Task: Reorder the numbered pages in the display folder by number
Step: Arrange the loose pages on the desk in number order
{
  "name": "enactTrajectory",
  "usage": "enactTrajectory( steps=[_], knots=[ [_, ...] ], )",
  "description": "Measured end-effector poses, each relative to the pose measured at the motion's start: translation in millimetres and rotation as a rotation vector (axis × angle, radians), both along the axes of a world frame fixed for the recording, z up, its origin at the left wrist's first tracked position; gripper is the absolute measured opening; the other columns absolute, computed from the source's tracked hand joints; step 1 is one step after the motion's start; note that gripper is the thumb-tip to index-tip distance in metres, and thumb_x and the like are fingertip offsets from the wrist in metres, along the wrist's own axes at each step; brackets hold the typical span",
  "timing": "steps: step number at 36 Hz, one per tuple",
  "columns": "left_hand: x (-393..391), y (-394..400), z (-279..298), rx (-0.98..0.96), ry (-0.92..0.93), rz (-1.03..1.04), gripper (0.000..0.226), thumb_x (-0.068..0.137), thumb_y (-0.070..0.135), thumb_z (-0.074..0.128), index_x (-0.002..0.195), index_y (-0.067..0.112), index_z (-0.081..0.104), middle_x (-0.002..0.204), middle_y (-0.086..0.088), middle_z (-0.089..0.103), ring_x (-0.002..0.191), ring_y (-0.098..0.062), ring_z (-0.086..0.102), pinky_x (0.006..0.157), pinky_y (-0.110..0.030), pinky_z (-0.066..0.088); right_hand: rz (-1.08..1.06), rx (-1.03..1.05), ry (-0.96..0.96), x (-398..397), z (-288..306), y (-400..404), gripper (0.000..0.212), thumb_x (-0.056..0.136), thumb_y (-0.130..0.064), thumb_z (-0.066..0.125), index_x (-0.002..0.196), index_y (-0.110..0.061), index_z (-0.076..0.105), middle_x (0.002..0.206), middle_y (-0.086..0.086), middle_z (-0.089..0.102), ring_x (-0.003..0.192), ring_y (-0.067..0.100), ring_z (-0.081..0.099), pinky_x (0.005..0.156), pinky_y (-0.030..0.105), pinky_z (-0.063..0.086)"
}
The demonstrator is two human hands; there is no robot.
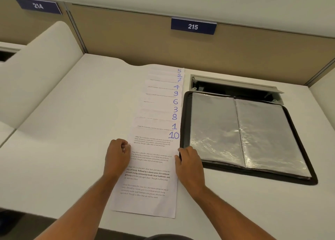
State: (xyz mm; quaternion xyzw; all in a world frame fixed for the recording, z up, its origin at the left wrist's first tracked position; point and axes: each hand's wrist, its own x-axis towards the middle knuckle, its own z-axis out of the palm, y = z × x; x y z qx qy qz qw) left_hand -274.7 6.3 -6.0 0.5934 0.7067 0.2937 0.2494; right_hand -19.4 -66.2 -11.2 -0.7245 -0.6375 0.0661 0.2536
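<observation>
White page 10 [150, 167] lies between both hands [117, 154], touching each.

pages [163, 102] overlap; only page 10 [150, 167] shows whole.

Matt paper pages [154, 167]; glossy plastic folder sleeves [253, 131]; smooth desk [72, 131].

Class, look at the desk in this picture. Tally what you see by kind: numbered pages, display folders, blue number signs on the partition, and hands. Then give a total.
Numbered pages: 10
Display folders: 1
Blue number signs: 2
Hands: 2, the left hand and the right hand
Total: 15
</observation>
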Motion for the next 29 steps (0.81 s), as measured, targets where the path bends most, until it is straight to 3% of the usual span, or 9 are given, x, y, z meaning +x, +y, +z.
enactTrajectory(
  steps=[5, 13, 16, 21, 29],
  knots=[
    [2, 1, -2, -0.010, 0.057, -0.031, 0.013, 0.098, 0.018, 0.058, 0.110, 0.014, 0.063, 0.103, 0.002, 0.054, 0.095, -0.017, 0.055, 0.086, -0.033, 0.047, 0.058, 0.114, -0.159, 13, 3, 0, 0.014, 0.092, -0.020, 0.071, 0.105, -0.014, 0.067, 0.102, 0.003, 0.062, 0.089, 0.019, 0.056, 0.074, 0.035, 0.054],
    [5, 2, 0, -0.052, 0.090, -0.021, 0.024, 0.099, 0.020, 0.056, 0.122, 0.014, 0.060, 0.112, 0.001, 0.051, 0.100, -0.018, 0.056, 0.090, -0.037, 0.050, 0.046, 0.023, -0.153, 26, -10, 1, 0.039, 0.094, -0.027, 0.070, 0.128, -0.010, 0.064, 0.139, 0.009, 0.056, 0.131, 0.029, 0.050, 0.106, 0.047, 0.046],
    [2, 4, 0, -0.054, 0.128, -0.043, 0.029, 0.099, 0.020, 0.057, 0.127, 0.012, 0.059, 0.121, -0.004, 0.054, 0.111, -0.021, 0.051, 0.097, -0.039, 0.047, 0.018, -0.068, -0.126, 24, -13, 2, 0.047, 0.099, -0.035, 0.063, 0.139, -0.009, 0.058, 0.149, 0.012, 0.050, 0.140, 0.030, 0.045, 0.115, 0.046, 0.037],
    [-2, 11, 3, -0.031, 0.161, -0.065, 0.034, 0.099, 0.022, 0.058, 0.132, 0.011, 0.057, 0.132, -0.006, 0.054, 0.122, -0.025, 0.047, 0.104, -0.042, 0.044, 0.022, -0.093, -0.091, 23, -11, 6, 0.051, 0.102, -0.038, 0.058, 0.143, -0.008, 0.054, 0.152, 0.012, 0.049, 0.142, 0.030, 0.044, 0.117, 0.044, 0.034],
    [-15, 33, -1, 0.014, 0.200, -0.177, 0.033, 0.099, 0.023, 0.058, 0.130, 0.011, 0.057, 0.133, -0.004, 0.055, 0.122, -0.025, 0.047, 0.103, -0.042, 0.045, -0.059, -0.120, -0.064, 10, -8, 25, 0.047, 0.103, -0.039, 0.054, 0.139, -0.009, 0.055, 0.147, 0.010, 0.053, 0.137, 0.027, 0.047, 0.115, 0.043, 0.037]
  ],
)
